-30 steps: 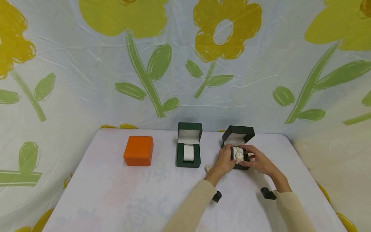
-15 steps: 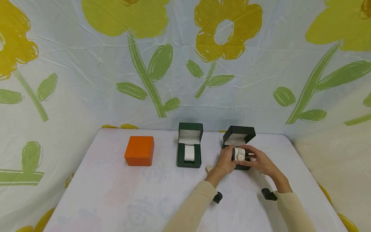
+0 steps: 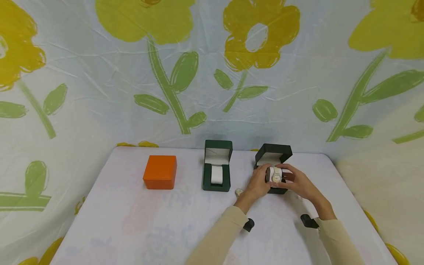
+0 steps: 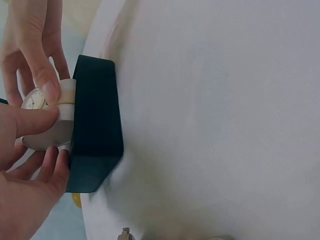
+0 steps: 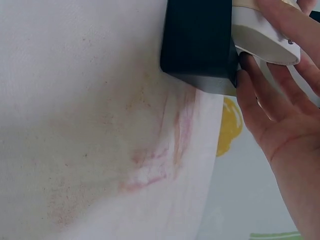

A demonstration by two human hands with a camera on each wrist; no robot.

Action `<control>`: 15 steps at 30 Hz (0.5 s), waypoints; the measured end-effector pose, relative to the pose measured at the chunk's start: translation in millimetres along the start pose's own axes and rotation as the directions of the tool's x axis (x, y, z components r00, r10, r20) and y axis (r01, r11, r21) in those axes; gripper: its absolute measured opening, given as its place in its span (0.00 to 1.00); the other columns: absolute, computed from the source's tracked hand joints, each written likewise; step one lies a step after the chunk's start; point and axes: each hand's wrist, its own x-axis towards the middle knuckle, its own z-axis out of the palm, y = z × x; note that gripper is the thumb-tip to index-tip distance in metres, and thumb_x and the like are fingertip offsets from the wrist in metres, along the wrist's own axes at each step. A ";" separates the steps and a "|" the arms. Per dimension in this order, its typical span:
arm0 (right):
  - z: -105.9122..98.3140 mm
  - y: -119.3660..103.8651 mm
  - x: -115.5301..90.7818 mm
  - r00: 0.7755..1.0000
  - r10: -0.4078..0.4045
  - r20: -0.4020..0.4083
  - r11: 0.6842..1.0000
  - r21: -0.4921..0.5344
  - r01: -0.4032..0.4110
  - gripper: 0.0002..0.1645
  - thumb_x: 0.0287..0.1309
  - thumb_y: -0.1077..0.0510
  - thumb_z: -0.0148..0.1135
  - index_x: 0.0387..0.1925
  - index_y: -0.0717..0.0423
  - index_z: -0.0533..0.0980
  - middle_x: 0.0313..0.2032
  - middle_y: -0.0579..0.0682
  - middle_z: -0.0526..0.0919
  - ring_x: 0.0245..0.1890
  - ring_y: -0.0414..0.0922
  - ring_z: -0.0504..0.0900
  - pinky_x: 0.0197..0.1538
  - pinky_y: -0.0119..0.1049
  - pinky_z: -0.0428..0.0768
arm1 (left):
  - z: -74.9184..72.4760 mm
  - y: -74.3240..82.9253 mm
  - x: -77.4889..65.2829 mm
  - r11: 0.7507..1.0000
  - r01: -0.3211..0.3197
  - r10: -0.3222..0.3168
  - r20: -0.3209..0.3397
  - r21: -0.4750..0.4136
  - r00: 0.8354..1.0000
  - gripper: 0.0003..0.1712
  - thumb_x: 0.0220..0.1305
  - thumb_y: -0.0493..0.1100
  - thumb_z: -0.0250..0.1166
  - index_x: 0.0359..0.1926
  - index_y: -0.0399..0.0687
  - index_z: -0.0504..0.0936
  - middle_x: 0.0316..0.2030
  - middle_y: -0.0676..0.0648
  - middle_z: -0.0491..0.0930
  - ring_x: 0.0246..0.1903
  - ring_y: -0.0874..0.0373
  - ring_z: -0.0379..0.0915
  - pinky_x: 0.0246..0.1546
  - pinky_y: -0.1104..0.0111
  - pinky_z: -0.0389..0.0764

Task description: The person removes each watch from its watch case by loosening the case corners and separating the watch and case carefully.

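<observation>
My left hand (image 3: 257,183) and right hand (image 3: 299,182) hold a white watch cushion (image 3: 271,173) between them, over the base of an open dark watch box (image 3: 274,148). Round the cushion goes a wristwatch (image 3: 276,178) with a pale round dial and a cream strap. In the left wrist view, my left thumb presses the cushion's front while its fingers curl beneath; the right thumb (image 4: 49,91) lies on the strap (image 4: 66,96). The right wrist view shows the cushion's hollow end (image 5: 262,42) beside the box wall (image 5: 197,40). My hands hide part of the box base.
An open green watch box (image 3: 216,184) with a white cushion (image 3: 216,175) stands left of the dark one. Farther left sits a closed orange box (image 3: 160,172). Another watch (image 3: 238,192) lies by my left wrist, partly hidden. A flowered cloth (image 3: 281,106) hangs behind the table.
The cushion with the watch has shifted slightly right and tilted between my hands. My right fingers have moved up a little; the left hand stays nearly in place. The boxes have not moved.
</observation>
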 end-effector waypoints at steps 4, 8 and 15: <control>-0.2 -2.7 -1.6 1.000 -0.002 0.010 0.999 0.032 0.002 0.41 0.60 0.59 0.75 0.69 0.61 0.66 0.65 0.65 0.72 0.59 0.66 0.78 0.51 0.40 0.83 | -0.3 1.3 -1.6 1.000 0.003 -0.003 0.001 -0.020 1.000 0.36 0.64 0.32 0.72 0.70 0.47 0.71 0.64 0.50 0.74 0.62 0.61 0.69 0.64 0.71 0.71; -2.5 -4.9 -2.5 1.000 -0.025 0.014 0.997 0.080 0.023 0.41 0.61 0.63 0.73 0.70 0.63 0.64 0.65 0.67 0.70 0.58 0.66 0.78 0.49 0.31 0.82 | -1.0 0.1 -1.0 0.999 -0.013 0.013 -0.001 -0.040 1.000 0.36 0.64 0.31 0.71 0.71 0.48 0.71 0.65 0.49 0.73 0.61 0.62 0.71 0.62 0.72 0.73; -6.0 -10.6 -4.3 0.999 -0.035 0.011 0.993 0.113 0.033 0.41 0.61 0.65 0.72 0.71 0.63 0.63 0.66 0.66 0.68 0.56 0.63 0.78 0.48 0.29 0.82 | -6.7 2.0 -0.7 0.996 -0.039 0.041 0.012 -0.081 0.999 0.36 0.65 0.32 0.71 0.71 0.48 0.70 0.66 0.49 0.73 0.59 0.62 0.72 0.59 0.73 0.74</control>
